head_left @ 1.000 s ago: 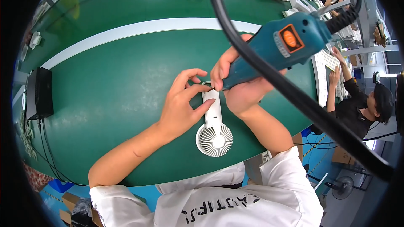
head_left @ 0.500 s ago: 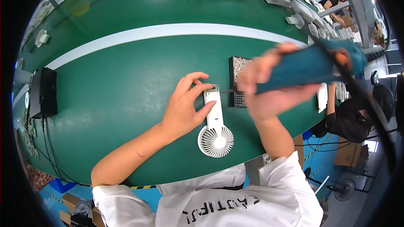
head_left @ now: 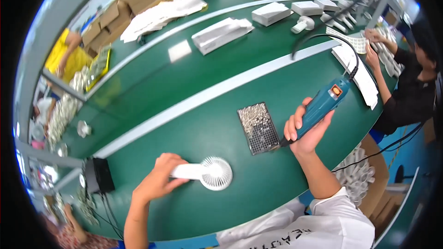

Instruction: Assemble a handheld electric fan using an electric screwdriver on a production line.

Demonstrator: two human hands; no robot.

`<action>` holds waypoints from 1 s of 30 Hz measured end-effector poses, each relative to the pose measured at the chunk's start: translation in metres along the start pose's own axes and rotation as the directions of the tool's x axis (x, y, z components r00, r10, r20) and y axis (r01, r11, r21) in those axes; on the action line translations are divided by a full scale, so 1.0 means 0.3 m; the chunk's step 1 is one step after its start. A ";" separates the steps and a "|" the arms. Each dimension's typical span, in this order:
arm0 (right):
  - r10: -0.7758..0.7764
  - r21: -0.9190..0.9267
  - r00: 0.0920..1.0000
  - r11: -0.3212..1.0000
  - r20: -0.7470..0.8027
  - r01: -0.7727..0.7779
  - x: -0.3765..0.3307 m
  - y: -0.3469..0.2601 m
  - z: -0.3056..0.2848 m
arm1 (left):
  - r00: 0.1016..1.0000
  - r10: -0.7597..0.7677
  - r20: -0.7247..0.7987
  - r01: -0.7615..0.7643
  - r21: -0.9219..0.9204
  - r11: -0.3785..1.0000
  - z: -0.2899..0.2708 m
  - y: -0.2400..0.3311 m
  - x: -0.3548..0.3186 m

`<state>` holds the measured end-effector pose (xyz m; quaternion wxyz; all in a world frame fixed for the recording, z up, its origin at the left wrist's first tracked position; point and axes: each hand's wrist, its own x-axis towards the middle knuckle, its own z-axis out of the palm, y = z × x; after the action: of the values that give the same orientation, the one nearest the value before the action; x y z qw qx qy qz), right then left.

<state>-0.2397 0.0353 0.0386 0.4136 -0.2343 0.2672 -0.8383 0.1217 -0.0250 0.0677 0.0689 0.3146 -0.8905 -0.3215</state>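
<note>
My left hand (head_left: 164,176) is closed around the handle of a white handheld fan (head_left: 216,173). The fan lies on the green bench, its round slatted head pointing right. In my right hand (head_left: 308,131) is a teal electric screwdriver (head_left: 323,105), gripped near its lower end and tilted, with its cord rising from the top. The screwdriver's tip comes down at the near right corner of a black screw tray (head_left: 258,128). Small metal screws fill the tray's far part, and rows of holes show in its near part.
A white strip (head_left: 221,93) crosses the green bench. Beyond it lie white boxes (head_left: 221,36) and white fan parts (head_left: 302,25). A black power box (head_left: 98,175) stands at the left. On the right a co-worker in black (head_left: 410,78) handles a sheet of labels (head_left: 347,41).
The view has swung round. My right hand has brought the screwdriver from beside the fan's handle to the screw tray. My left hand has turned the fan so its head points right.
</note>
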 end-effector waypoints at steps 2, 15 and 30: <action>0.094 0.065 0.996 0.994 -0.009 -0.093 -0.008 0.000 -0.011 | 0.993 -0.038 -0.116 0.035 -0.024 0.999 -0.042 -0.086 0.106; 0.201 0.003 0.980 0.980 -0.006 -0.201 -0.020 0.062 -0.066 | 0.676 0.085 -0.732 0.140 0.241 0.960 0.144 -0.249 1.163; 0.095 -0.014 0.994 0.995 0.050 -0.094 -0.068 0.054 -0.062 | -0.072 -0.276 -0.958 0.892 -0.186 0.412 -0.385 -1.023 -0.151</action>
<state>-0.2307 0.0484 0.0109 0.4580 -0.2449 0.2723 -0.8100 0.3533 -0.2414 -0.0272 0.3077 0.8129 -0.4575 0.1878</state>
